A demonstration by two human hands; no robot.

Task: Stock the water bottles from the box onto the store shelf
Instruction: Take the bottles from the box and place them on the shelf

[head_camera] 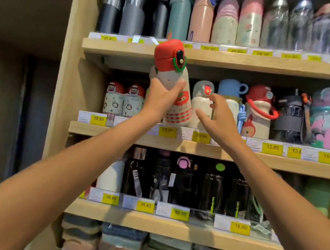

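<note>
my left hand (159, 96) is wrapped round the waist of the red-lidded tomato-print bottle (169, 76), thumb across the front and fingers curled behind, so the grip is firm but sits low of the heavy lid. the bottle leans, lid tipped to the left and up in front of the board above, base down by the front edge of the middle shelf (281, 162); whether the base touches the shelf i cannot tell. my right hand (216, 117) holds nothing, fingers spread and loosely straight, reaching at the clear-capped bottle (202, 100) just beside.

the slot looks to be between that bottle and the pair of small red-capped bottles (123, 100) on the left, above the yellow price label (167, 131). to do this well i would steady or nudge the clear-capped one aside with the right fingertips, bring the bottle upright first, then slide it back base-first. i'd watch that the lid clears the upper board, and turn the tomato print to face out. the risk is toppling a neighbour, since they stand close. the box is out of view.
</note>
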